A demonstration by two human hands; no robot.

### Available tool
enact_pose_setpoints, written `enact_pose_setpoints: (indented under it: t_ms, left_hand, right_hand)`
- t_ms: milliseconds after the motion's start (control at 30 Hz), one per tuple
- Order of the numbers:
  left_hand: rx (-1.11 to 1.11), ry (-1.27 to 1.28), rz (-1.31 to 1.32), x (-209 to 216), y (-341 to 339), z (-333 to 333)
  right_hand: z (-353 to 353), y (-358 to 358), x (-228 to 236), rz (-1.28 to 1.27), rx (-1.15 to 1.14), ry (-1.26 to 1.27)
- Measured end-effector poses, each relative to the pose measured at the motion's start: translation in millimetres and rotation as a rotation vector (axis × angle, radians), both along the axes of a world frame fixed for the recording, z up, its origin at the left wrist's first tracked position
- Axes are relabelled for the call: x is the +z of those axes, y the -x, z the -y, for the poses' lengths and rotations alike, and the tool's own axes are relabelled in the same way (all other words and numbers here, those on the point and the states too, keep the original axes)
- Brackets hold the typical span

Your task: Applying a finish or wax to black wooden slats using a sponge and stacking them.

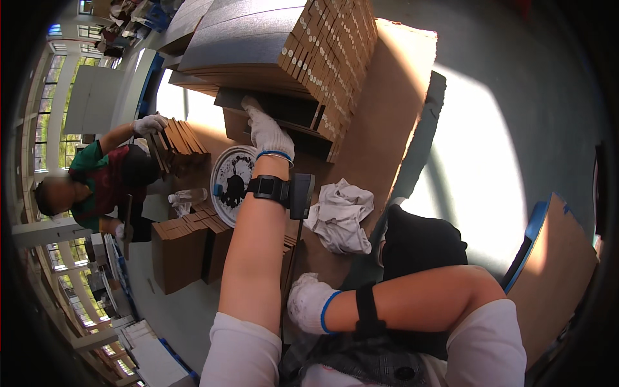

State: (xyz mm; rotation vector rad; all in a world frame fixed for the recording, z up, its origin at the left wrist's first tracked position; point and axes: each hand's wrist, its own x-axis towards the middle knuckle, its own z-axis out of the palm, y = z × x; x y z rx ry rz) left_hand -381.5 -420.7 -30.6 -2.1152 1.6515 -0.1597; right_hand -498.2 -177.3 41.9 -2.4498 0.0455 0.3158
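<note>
My left hand (269,137), in a white glove with a blue cuff, reaches forward to a dark-topped flat panel (290,111) low at the stack's near side. Its thumb lies over the panel, and the other fingers are mostly hidden. Close to my lap, my right hand (312,304), gloved the same way, is curled beside a thin dark edge; what it holds, if anything, is hidden. Between my arms lies a crumpled white cloth (340,216). Left of my left wrist sits a round white tray (222,169) smeared with black stuff.
A tall stack of brown-edged panels (332,61) rises ahead on a cardboard sheet (380,97). Smaller brown panel stacks (179,255) and a clear bottle (188,195) stand left. Another person (106,169) with gloved hands handles panels there. A brown board (554,277) leans at right.
</note>
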Motion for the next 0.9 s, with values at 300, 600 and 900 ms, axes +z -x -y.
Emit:
enact_pose_setpoints:
  t_ms: [300,600,900]
  left_hand:
    - [0.447,0.504,-1.035,7.9,3.9,-52.5]
    - [0.357,0.552,-0.795,23.5,-130.9,-2.9]
    - [0.268,0.37,-0.974,22.5,-172.2,63.7]
  right_hand:
    - [8.4,7.1,-8.6,-0.06,-0.022,-0.033]
    - [120.7,35.6,-4.3,0.087,-1.251,-0.181]
    - [179.2,20.2,-46.5,0.045,-1.683,-0.611]
